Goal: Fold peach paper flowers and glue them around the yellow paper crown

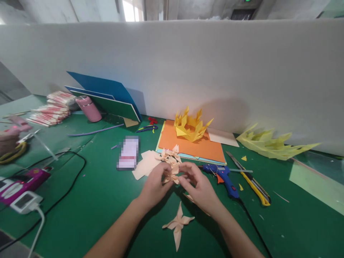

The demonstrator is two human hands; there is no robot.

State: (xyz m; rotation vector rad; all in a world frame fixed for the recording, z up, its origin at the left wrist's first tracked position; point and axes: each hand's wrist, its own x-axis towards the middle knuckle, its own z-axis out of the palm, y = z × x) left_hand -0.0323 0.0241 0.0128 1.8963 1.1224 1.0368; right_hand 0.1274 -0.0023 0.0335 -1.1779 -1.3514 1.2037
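In the head view, the person's left hand (158, 181) and right hand (197, 181) meet at the middle of the frame, both grasping a cluster of peach folded-paper flowers (174, 167): the left thumb and fingers curl around its left side, while the right fingertips pinch at its right side. A separate 4-petaled peach paper flower (178, 222) lies below them, at the bottom center, on the green tabletop (107, 215). Just left of the cluster are loose peach paper sheets (142, 168), with a smartphone (129, 152), its screen pixelated, beside them. Right of center rests a blue hot glue gun (230, 184) with an orange trigger, near a yellow snap-off utility knife (255, 187). Above the hands, a yellow paper crown (192, 132) stands on orange paper (168, 135); a pointed yellow-green paper piece (274, 148) sits farther right, against the white partition (172, 64). Toward the upper left, a pink bottle (90, 110) leans in front of blue and green boards (107, 87). A magenta power strip (29, 182) occupies the lower left edge.
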